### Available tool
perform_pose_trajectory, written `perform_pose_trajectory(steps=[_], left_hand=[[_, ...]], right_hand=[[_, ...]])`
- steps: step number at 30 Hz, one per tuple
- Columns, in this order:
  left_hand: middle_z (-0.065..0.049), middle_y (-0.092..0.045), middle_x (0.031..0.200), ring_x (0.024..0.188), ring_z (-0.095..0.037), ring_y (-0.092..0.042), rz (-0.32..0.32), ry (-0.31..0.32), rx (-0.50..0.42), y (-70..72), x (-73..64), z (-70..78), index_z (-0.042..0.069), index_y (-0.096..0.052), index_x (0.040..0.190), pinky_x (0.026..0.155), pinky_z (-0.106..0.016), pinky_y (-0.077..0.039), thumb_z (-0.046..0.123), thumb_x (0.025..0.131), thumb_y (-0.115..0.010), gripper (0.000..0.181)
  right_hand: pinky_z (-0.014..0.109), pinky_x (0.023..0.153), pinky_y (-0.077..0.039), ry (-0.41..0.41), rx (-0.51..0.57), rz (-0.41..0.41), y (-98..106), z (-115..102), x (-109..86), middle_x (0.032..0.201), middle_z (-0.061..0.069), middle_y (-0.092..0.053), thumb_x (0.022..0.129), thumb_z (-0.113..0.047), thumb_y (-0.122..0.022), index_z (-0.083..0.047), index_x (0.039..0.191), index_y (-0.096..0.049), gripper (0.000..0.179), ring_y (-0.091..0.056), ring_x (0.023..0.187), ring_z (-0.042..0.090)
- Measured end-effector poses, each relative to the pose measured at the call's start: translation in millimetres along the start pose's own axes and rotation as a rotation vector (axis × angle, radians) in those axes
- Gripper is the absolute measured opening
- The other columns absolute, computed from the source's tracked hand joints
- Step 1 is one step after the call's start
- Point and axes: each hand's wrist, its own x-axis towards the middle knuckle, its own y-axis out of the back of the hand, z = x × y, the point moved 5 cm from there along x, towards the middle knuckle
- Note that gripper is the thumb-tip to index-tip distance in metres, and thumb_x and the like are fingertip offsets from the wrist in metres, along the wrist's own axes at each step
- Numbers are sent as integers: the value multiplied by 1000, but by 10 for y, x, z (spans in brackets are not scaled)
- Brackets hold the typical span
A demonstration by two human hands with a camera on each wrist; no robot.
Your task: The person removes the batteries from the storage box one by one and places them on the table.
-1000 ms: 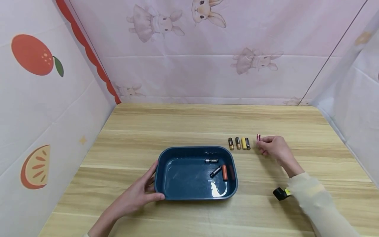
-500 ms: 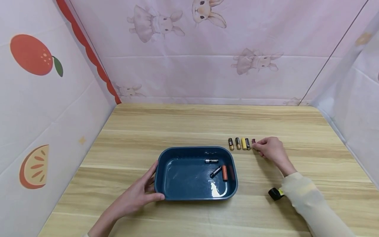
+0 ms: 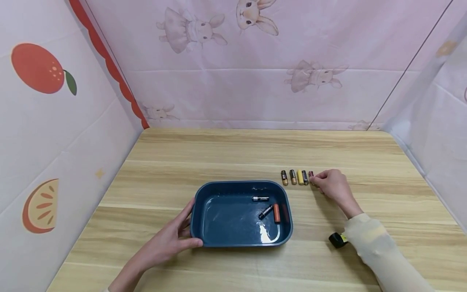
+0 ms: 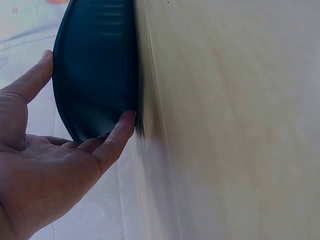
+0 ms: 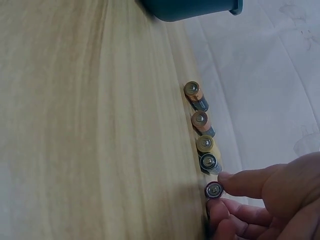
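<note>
My right hand (image 3: 333, 184) pinches a red battery (image 5: 214, 190) between thumb and fingertips, at the right end of a row that lies nearer the worktop's (image 3: 204, 154) far edge than its near one. I cannot tell whether it touches the wood.

Leftward from my pinch come a black battery (image 3: 305, 177), just beside it a yellow battery (image 3: 300, 177), then a copper-ended battery (image 3: 293, 177) and, outermost, its twin (image 3: 284, 177), near the tray's far right corner.

My left hand (image 3: 168, 240) is spread against the tray (image 3: 226, 221), thumb on the rim at its near left corner, fingers along the left end.

Inside, a silver battery (image 3: 260, 198) lies by the far wall, right of centre; a dark battery (image 3: 265, 211) slants toward an orange battery (image 3: 277, 213) near the right wall.

A black object (image 3: 336, 240) shows beside my right sleeve (image 3: 379, 247). Past the worktop's far edge hangs a pink rabbit-print cloth (image 3: 248, 97).
</note>
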Motion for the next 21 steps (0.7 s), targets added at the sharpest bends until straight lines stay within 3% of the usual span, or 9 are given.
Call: perform_pose_trajectory(steps=[11,21], left_hand=[[-33,-18,165,137,-47,-49,0,2,-6,-1,0,-2,14,0,167,101,-32,-53,15,93,-79,108],[-32,-14,166,137,-47,-48,-12,-3,-21,-11,-8,-2,16,1,167,101,-32,-53,14,94,-78,107]], right_hand=[[25,50,-43,7,-11,20,-5,-10,-6,70,3,-70,102,-27,-66,4,102,-76,33,-59,60,13],[25,48,-43,15,42,24,53,18,-53,72,6,-70,107,-37,-58,9,114,-72,49,-58,61,14]])
